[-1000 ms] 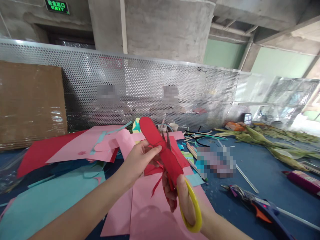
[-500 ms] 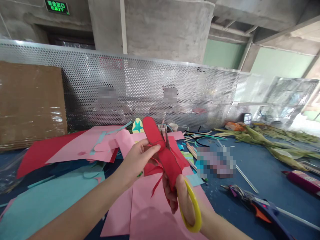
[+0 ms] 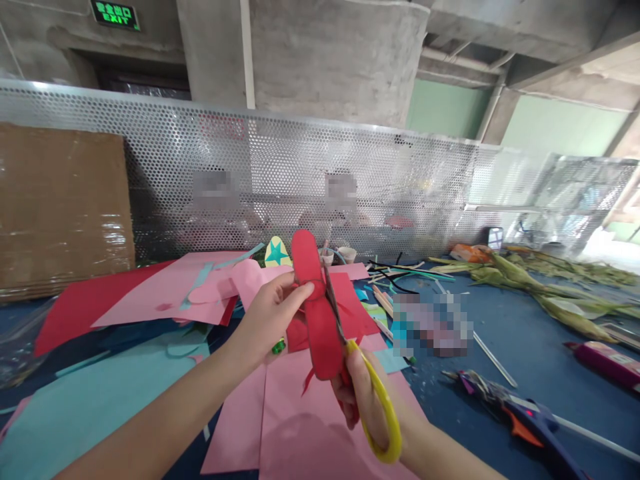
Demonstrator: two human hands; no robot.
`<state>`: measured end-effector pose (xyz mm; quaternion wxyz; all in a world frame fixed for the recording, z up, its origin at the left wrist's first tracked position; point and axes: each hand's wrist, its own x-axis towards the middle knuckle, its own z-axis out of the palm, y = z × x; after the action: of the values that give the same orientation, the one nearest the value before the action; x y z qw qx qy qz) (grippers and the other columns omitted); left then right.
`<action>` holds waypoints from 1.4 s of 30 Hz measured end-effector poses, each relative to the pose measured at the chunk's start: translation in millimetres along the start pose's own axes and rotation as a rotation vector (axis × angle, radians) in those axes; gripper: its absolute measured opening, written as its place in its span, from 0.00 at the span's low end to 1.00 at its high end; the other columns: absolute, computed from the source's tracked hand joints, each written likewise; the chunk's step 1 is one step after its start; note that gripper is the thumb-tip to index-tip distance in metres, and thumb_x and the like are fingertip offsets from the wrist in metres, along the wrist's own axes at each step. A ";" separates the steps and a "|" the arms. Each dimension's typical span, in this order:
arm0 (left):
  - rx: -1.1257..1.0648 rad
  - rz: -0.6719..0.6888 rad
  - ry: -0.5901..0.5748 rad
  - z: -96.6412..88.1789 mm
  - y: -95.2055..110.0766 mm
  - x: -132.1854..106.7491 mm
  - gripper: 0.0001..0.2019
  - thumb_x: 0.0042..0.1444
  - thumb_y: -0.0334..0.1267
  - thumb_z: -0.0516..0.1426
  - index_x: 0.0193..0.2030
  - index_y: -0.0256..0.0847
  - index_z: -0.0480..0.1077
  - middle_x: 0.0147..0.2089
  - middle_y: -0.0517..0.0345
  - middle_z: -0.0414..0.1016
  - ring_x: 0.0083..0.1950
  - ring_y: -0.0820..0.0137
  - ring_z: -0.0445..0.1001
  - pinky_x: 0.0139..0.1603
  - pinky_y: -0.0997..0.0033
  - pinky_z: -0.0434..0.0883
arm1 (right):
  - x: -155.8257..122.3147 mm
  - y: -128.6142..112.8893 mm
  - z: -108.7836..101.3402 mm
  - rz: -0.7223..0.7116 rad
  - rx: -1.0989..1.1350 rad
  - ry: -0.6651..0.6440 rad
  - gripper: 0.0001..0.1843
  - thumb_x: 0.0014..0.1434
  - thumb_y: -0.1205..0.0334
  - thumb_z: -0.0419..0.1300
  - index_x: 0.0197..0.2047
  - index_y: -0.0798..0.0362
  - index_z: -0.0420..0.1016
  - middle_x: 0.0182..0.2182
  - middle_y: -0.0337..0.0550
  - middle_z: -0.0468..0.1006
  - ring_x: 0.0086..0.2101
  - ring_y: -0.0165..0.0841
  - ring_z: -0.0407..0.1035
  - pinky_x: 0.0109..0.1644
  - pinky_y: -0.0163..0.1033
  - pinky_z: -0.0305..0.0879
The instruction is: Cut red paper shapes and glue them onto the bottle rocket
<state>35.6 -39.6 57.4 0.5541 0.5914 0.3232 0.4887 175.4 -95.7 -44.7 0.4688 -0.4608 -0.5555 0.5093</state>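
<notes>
While the left hand [image 3: 270,310] pinches the red paper [image 3: 321,323], now turned more upright, the right hand [image 3: 369,407] grips scissors [image 3: 386,395] along its edge.

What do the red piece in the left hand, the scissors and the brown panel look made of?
Red piece: matte paper or thin foam, judging by its flat, even color.
Scissors: probably metal blades, given their grey sheen; smooth yellow handle, likely plastic.
Brown panel: likely cardboard, from its color; glossy glints suggest clear film.
</notes>
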 end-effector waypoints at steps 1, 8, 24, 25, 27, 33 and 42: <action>0.000 0.014 -0.004 -0.3 -0.3 0.0 0.08 0.55 0.41 0.60 0.38 0.40 0.75 0.37 0.57 0.81 0.36 0.67 0.79 0.39 0.69 0.73 | 0.3 1.8 -0.6 -0.008 0.019 -0.008 0.38 0.52 0.20 0.43 0.28 0.50 0.59 0.19 0.30 0.58 0.14 0.22 0.53 0.14 0.29 0.54; 0.081 0.041 0.019 -3.4 -2.3 1.6 0.09 0.55 0.43 0.60 0.38 0.41 0.76 0.32 0.60 0.78 0.34 0.67 0.76 0.36 0.69 0.71 | -0.3 7.3 -2.4 -0.066 0.072 -0.027 0.36 0.55 0.22 0.42 0.30 0.51 0.60 0.19 0.29 0.57 0.14 0.21 0.50 0.13 0.28 0.54; 0.055 0.017 0.016 -5.0 -2.1 2.1 0.09 0.55 0.43 0.60 0.37 0.41 0.76 0.32 0.60 0.78 0.34 0.67 0.76 0.38 0.69 0.70 | -3.1 0.0 -2.9 -0.095 0.020 -0.031 0.34 0.58 0.25 0.43 0.29 0.50 0.58 0.19 0.28 0.54 0.14 0.21 0.45 0.13 0.27 0.53; 0.060 0.019 0.015 -5.6 -2.3 2.2 0.09 0.55 0.44 0.60 0.37 0.41 0.76 0.32 0.60 0.77 0.34 0.67 0.75 0.38 0.69 0.70 | -3.1 -0.2 -2.8 -0.088 0.022 -0.026 0.34 0.58 0.24 0.43 0.30 0.50 0.58 0.19 0.28 0.54 0.14 0.21 0.45 0.13 0.27 0.52; 0.073 0.020 0.018 -6.5 -2.1 2.4 0.10 0.56 0.45 0.60 0.37 0.42 0.75 0.32 0.60 0.77 0.33 0.68 0.75 0.37 0.69 0.70 | -3.0 -0.4 -3.3 -0.088 0.004 -0.017 0.35 0.57 0.23 0.41 0.31 0.50 0.60 0.18 0.28 0.54 0.14 0.22 0.45 0.12 0.28 0.51; 0.162 0.018 0.077 -7.6 0.7 1.9 0.11 0.54 0.47 0.60 0.31 0.42 0.72 0.27 0.62 0.73 0.29 0.68 0.72 0.31 0.71 0.66 | -4.5 -8.4 -6.5 -0.138 -0.137 -0.021 0.35 0.56 0.23 0.43 0.30 0.50 0.60 0.17 0.28 0.51 0.16 0.24 0.45 0.16 0.30 0.51; 0.131 0.026 0.088 -9.0 -1.5 3.5 0.13 0.54 0.49 0.60 0.29 0.42 0.70 0.24 0.64 0.69 0.24 0.73 0.64 0.25 0.74 0.61 | -8.4 -24.1 -5.6 -0.160 -0.281 0.008 0.35 0.55 0.22 0.42 0.27 0.49 0.56 0.18 0.31 0.56 0.17 0.25 0.49 0.16 0.31 0.48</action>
<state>28.5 -33.1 55.9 0.4930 0.6085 0.3706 0.4993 181.3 -104.6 -20.9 0.4407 -0.4782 -0.6544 0.3858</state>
